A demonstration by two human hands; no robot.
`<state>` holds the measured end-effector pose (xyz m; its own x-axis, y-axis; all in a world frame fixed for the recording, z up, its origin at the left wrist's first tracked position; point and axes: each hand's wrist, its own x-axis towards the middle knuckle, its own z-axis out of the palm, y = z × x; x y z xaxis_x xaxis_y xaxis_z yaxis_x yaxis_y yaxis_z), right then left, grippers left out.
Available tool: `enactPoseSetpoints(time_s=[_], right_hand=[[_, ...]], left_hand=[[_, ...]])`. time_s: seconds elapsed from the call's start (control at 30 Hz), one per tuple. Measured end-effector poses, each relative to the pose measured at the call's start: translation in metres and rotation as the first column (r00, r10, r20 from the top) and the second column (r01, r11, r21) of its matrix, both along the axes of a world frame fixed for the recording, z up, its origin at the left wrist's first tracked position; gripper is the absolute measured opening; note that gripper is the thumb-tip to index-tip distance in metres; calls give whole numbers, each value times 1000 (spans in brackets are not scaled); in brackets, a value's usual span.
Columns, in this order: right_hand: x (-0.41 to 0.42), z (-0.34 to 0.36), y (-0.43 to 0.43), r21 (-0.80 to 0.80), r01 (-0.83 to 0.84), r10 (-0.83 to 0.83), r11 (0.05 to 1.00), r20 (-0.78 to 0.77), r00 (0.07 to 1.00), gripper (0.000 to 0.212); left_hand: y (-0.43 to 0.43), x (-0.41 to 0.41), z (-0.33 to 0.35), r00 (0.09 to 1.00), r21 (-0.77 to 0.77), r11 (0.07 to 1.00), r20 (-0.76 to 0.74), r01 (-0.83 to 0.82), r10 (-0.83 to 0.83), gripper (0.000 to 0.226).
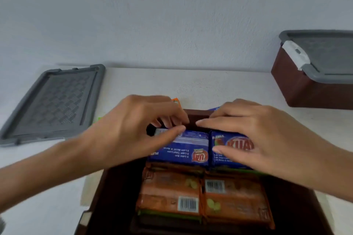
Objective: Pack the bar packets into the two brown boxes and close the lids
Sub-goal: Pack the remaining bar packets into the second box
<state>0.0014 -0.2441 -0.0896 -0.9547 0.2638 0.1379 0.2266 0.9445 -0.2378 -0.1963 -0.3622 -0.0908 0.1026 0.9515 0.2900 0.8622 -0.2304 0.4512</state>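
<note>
An open brown box (114, 187) stands right in front of me. Several orange bar packets (170, 191) fill its near half, lying over a green layer. Two blue packets lie side by side at its far end. My left hand (129, 131) grips the far end of the left blue packet (187, 150), thumb on top and fingers curled behind it. My right hand (254, 129) presses on the right blue packet (238, 146) with fingers stretched out. A second brown box (309, 91) stands at the back right with its grey lid clipped on.
A loose grey lid (55, 101) lies flat on the white table at the left. Corners of an orange packet (176, 101) and a green packet (99, 119) peek out behind my left hand. A white wall rises behind the table.
</note>
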Motion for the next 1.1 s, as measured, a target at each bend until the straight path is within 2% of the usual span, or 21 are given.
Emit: enactPoseSetpoints(time_s=[0.07, 0.13, 0.27, 0.37, 0.5, 0.6, 0.67, 0.73, 0.83, 1.0, 1.1], right_hand=[[-24, 5, 13, -59, 5, -7, 998, -28, 1000, 41], [-50, 7, 26, -106, -6, 4, 994, -22, 1000, 41], [-101, -2, 55, -129, -12, 20, 992, 62, 998, 43], [-131, -24, 75, -97, 10, 8, 995, 183, 983, 46], [-151, -62, 88, -145, 31, 24, 989, 364, 931, 64], [-157, -88, 88, -177, 31, 57, 984, 473, 879, 84], [-157, -100, 86, -173, 16, 80, 985, 531, 844, 94], [-155, -106, 83, -182, 12, 94, 983, 561, 822, 99], [-153, -109, 79, -182, 6, 103, 983, 587, 803, 102], [-156, -107, 76, -245, 65, 101, 967, 606, 789, 106], [-156, -105, 73, -273, 100, 98, 957, 626, 774, 107]], left_hand=[[8, -26, 3, 989, -21, 993, 97, -115, 116, 24], [15, -53, -1, 966, -49, 975, 131, -219, 223, 26], [32, -98, -16, 935, -123, 941, 132, -316, 331, 13], [46, -118, -37, 933, -213, 919, 74, -331, 353, 18], [40, -140, -74, 920, -349, 852, -98, -390, 381, 52], [14, -145, -97, 883, -424, 777, -281, -465, 375, 90], [1, -138, -106, 894, -466, 764, -273, -446, 355, 104], [-1, -132, -115, 926, -463, 802, -200, -378, 321, 98], [11, -129, -125, 946, -430, 844, -174, -322, 273, 85], [25, -137, -131, 944, -425, 855, -264, -298, 198, 69], [28, -137, -128, 942, -379, 880, -281, -285, 184, 68]])
